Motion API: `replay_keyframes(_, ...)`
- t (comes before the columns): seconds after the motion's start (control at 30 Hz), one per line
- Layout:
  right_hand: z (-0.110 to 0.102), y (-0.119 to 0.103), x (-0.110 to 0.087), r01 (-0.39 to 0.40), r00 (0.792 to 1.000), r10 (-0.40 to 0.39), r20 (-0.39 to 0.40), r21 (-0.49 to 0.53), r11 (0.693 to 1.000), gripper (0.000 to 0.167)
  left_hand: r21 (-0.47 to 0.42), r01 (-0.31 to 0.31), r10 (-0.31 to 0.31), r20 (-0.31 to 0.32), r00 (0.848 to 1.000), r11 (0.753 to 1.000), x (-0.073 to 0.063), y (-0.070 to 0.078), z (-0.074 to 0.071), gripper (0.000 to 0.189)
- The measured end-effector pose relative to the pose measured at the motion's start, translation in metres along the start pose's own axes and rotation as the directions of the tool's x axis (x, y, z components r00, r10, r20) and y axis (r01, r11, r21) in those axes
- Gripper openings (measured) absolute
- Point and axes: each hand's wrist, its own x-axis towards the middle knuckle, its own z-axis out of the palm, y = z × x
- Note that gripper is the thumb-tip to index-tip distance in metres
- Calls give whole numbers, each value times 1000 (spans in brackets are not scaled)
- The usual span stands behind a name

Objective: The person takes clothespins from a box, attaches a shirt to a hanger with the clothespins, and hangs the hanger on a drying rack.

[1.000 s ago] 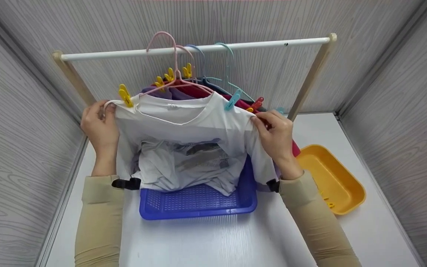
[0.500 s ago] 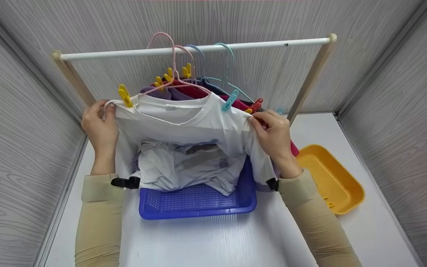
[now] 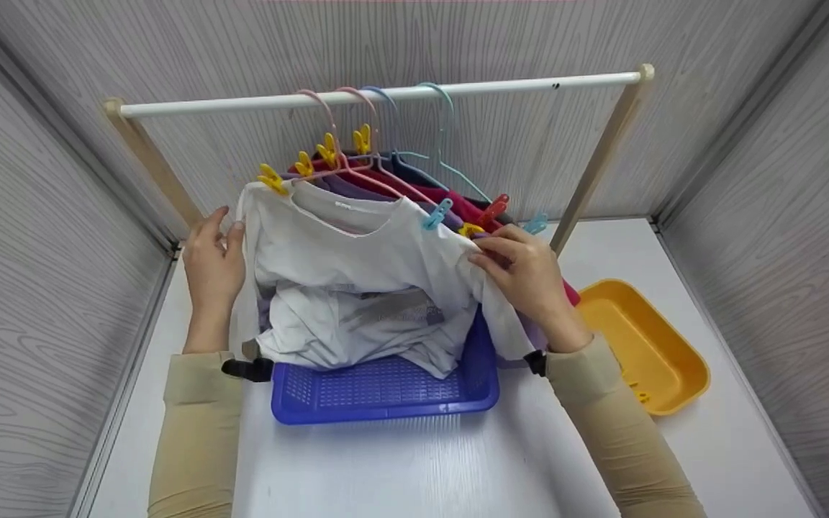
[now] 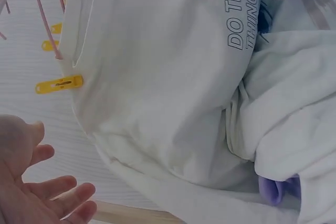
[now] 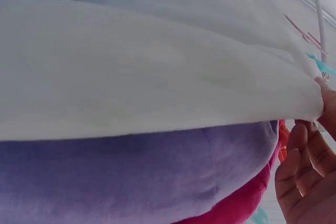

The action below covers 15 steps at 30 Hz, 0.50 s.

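A white T-shirt (image 3: 314,248) hangs on a pink hanger (image 3: 332,126) whose hook sits over the white rail (image 3: 206,106). A yellow clothespin (image 3: 272,180) clips one shoulder and a light blue clothespin (image 3: 437,214) the other. The left hand (image 3: 214,266) is beside the shirt's left shoulder with its fingers spread; in the left wrist view, a gap separates the hand (image 4: 42,182) from the cloth. The right hand (image 3: 526,280) pinches the shirt near its right shoulder, thumb on one side of the cloth in the right wrist view. Printed lettering shows on the shirt's front.
Purple, red and dark garments (image 3: 357,185) hang behind on more hangers with yellow, red and blue clothespins. Below stands a blue basket (image 3: 386,415), bunched white cloth above it. A yellow tray (image 3: 648,331) with some yellow clips lies at the right. Wooden posts (image 3: 598,165) support the rail.
The hanger's hook has dropped down onto the rail, and the T-shirt has moved back with it. The left hand has let go of the shoulder; the right hand has shifted slightly left and down.
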Motion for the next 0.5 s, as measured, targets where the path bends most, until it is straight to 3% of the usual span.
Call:
replay_keyframes(0.13, -6, 2, -8, 7, 999, -8, 36, 31, 1000, 26, 29, -47, 46, 25, 999, 998, -12, -3, -3, 41)
replay_keyframes(0.3, -21, 9, -22, 35, 999, -36, 10, 39, 999, 26, 84, -104, 101, 35, 994, 991, -30, -8, -9, 43)
replay_keyframes(0.5, -46, 26, -52, -68, 997, 68, 18, -16, 998, 33, 177, -166, 159, 51, 986, 970, -48, -18, -17, 46)
